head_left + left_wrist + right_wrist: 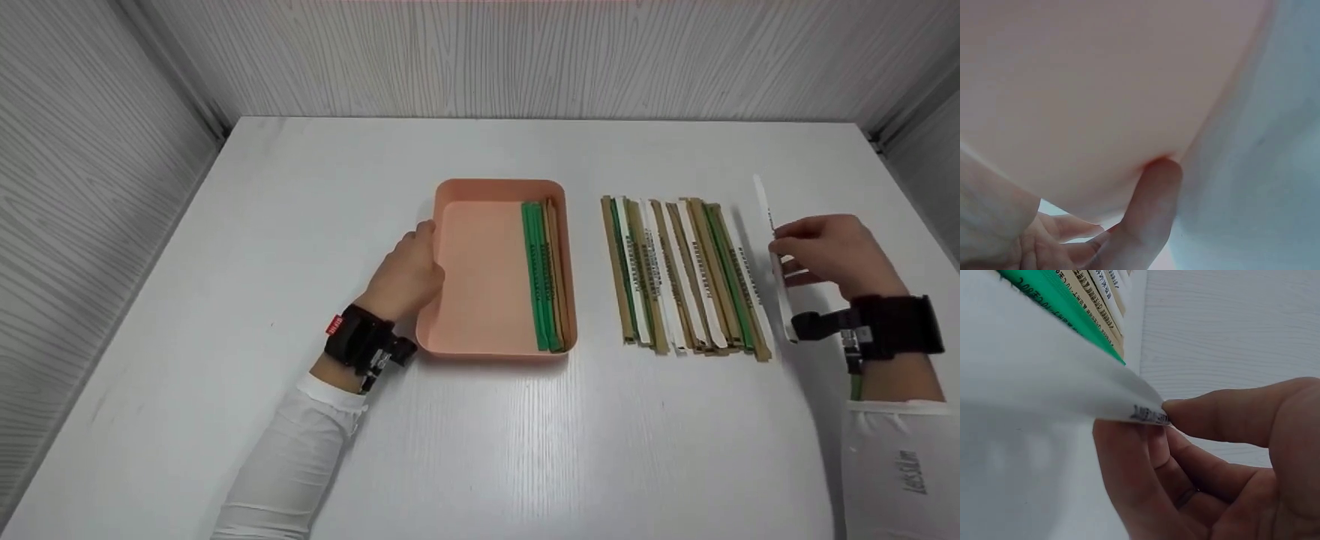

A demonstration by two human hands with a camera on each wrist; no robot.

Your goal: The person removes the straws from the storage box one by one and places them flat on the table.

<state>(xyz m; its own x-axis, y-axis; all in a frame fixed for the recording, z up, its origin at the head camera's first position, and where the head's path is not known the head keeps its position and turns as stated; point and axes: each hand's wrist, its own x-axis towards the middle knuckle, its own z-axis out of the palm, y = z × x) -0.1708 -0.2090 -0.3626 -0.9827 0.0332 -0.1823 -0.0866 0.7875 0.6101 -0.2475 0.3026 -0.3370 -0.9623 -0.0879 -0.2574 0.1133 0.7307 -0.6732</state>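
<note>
My right hand point(832, 251) pinches a white paper-wrapped straw point(763, 202) near its middle, between thumb and fingertips. Black print shows on its wrapper point(1148, 415) in the right wrist view. To its left, a row of white, green and brown wrapped straws point(705, 277) lies on the table. A salmon-pink tray point(480, 193) stands further left, and my left hand point(405, 274) grips its left rim. Seen from the left wrist, the thumb point(1154, 205) presses against the pink wall point(1084, 101). Green wrapped straws point(541, 277) and brown ones point(556, 262) lie along the tray's right side.
Everything stands on a white table point(480, 450). Pale wood-grain panels point(525, 60) rise at its back and sides. Each wrist wears a black strap with a small camera point(896, 322).
</note>
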